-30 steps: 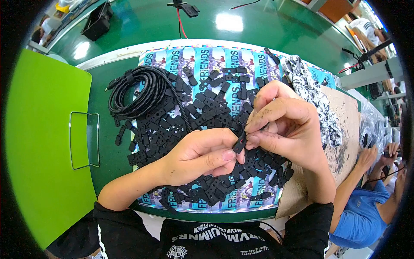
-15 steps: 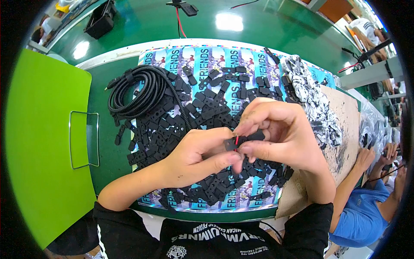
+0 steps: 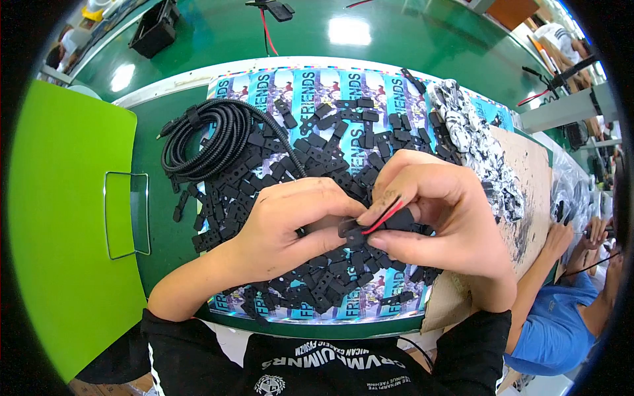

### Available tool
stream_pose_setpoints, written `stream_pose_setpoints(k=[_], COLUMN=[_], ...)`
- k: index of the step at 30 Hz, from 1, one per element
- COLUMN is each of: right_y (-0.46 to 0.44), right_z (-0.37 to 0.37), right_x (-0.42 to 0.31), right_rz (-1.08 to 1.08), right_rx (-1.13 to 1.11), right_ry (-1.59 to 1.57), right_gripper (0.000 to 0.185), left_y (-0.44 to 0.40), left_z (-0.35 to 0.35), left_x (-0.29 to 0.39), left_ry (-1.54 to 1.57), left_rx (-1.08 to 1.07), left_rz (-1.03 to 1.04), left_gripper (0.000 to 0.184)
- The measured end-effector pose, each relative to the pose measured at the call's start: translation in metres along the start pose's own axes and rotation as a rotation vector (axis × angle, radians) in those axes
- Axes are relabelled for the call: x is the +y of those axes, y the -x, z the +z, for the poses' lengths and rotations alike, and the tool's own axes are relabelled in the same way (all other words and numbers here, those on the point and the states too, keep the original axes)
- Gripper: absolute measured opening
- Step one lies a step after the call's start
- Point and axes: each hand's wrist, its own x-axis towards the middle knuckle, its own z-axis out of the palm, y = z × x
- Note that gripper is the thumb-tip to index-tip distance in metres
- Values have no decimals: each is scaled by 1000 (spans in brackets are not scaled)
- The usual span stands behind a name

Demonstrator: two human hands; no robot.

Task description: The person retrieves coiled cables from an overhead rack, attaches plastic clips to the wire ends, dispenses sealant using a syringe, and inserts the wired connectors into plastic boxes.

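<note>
Over the middle of the pile, my left hand (image 3: pixel 284 228) pinches one end of a small black rubber piece (image 3: pixel 353 232) between thumb and fingers. My right hand (image 3: pixel 439 218) is closed on the other side of the same piece, its fingertips nearly meeting the left ones. A red strip (image 3: pixel 384 217) with a dark one beside it stands up from the piece at the right fingertips. Under and around both hands lie many small black pieces (image 3: pixel 323 155) with holes, spread on a printed sheet (image 3: pixel 317 86) marked FRIENDS.
A coiled black cable (image 3: pixel 173 150) lies at the left beside a bright green board (image 3: pixel 66 218) with a wire handle. Crumpled black-and-white cloth (image 3: pixel 472 132) rests on cardboard (image 3: pixel 528 158) at the right. A black bin (image 3: pixel 155 30) stands behind. A co-worker in blue (image 3: pixel 551 323) sits at the right.
Both hands have shifted and turned the black piece between them. The red strip now shows longer and sticks up. The view has moved slightly.
</note>
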Motion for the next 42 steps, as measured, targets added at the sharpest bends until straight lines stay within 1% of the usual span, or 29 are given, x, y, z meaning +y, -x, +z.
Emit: stream_pose_setpoints(k=[4,6,8,9,11,13,15,17,22,24,26,29,30,32,33,34,35,36,37,39,41,42], right_y=[-3,-4,-5,-6,-7,-8,-10,-12,-14,-13,-15,-22,-24,-21,-18,-15,-12,-9,-6,-2,-3,-4], right_z=[-3,7,17,21,20,9,2,-2,-4,-2,-1,-3,-3,-1,0,8,16,20,24,24,16,12], right_x=[-5,-6,-7,-6,-2,7,9,8,9,12,15,15,14,15,15,14,13,7,2,-5,0,4], right_rz=[-221,-181,-139,-116,-136,-205,-251,-278,-351,-409,-484,-577,-601,-555,-513,-420,-339,-222,-110,85,-84,-168], right_rx=[-16,136,245,277,227,92,13,-28,-76,-74,-117,-211,-236,-172,-128,12,155,190,234,190,127,97], right_ry=[362,264,40,-134,-241,-127,-57,2,115,136,151,217,246,293,317,207,79,-22,-131,-250,1,125], right_gripper=[24,21,20,20,20,19,18,17,18,18,17,16,16,19,22,25,27,27,27,24,22,21], left_y=[1,2,4,5,5,4,4,6,4,5,5,3,4,5,1,2,1,1,2,6,7,6], left_z=[-1,0,0,0,0,-4,-5,-4,-11,-11,-10,-19,-19,-18,-23,-21,-21,-20,-16,-8,-5,-7], left_x=[3,1,-2,-1,0,4,4,-1,-3,-6,-8,-2,-2,-2,2,5,5,3,1,-2,-5,-5], left_ry=[2,5,-19,-18,-16,-19,21,103,137,205,302,499,551,652,616,639,557,475,447,391,227,159], left_rx=[-20,-24,-27,-34,-47,-46,-44,-40,-149,-191,-230,-437,-429,-409,-396,-312,-306,-300,-239,-116,-88,-144], left_rz=[-13,-6,4,-9,-37,-59,-63,-49,-45,-51,-60,-241,-282,-364,-388,-395,-303,-211,-170,-91,-55,-81], left_gripper=[23,23,22,21,18,15,13,12,15,17,19,22,22,22,21,18,16,14,14,14,16,24])
